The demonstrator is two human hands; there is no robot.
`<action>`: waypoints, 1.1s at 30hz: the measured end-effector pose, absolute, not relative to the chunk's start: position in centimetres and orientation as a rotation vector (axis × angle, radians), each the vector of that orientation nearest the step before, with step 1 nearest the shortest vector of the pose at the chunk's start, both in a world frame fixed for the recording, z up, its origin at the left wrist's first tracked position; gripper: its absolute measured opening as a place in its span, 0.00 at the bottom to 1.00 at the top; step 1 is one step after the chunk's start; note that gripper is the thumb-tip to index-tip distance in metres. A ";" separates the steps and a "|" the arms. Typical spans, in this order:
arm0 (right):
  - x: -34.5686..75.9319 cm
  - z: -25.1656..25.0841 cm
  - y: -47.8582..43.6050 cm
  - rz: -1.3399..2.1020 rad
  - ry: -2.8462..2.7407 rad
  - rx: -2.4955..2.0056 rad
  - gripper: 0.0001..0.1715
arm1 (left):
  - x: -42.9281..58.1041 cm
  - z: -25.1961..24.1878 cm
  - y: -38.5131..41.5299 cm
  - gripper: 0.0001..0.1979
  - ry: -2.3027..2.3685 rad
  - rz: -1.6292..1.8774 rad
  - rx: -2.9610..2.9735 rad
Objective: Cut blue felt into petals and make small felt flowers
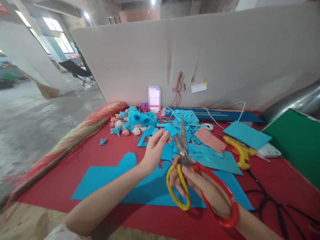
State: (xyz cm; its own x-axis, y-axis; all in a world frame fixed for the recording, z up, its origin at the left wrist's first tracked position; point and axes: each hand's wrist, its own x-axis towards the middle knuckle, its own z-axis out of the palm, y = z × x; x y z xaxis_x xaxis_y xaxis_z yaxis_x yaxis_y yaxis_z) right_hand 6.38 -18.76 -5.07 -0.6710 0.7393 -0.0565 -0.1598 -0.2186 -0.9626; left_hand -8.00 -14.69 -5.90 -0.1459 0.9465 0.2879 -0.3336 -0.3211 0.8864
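Between thumb and fingers, my left hand (156, 150) pinches a small rounded piece of blue crepe paper (170, 130). My right hand (188, 178) grips a large pair of scissors (183, 155) with one yellow and one red handle loop. The scissors' blades are apart and point upward, just right of the piece of blue paper. Under both hands lies a wide blue paper sheet (100, 180), and a rounded blue piece (128, 160) rests over its upper edge. Blue paper strips and scraps (187, 120) are heaped behind the scissors.
Blue, pink and white paper flowers (136, 118) are piled at the back left, near an upright phone (154, 99). On the right are a yellow glue gun (241, 151), pink paper (211, 139) and a green board (297, 143). A straw-like bundle (75, 141) runs along the table's left edge.
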 end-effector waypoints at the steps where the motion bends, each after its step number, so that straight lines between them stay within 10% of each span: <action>1: 6.3 -5.1 -18.9 1.918 -1.432 -0.701 0.21 | -7.9 -5.8 -14.8 0.13 0.834 1.655 1.111; 33: 7.5 -4.3 -17.4 1.358 -0.982 -1.061 0.29 | -6.8 -4.8 -17.2 0.13 0.990 1.370 1.700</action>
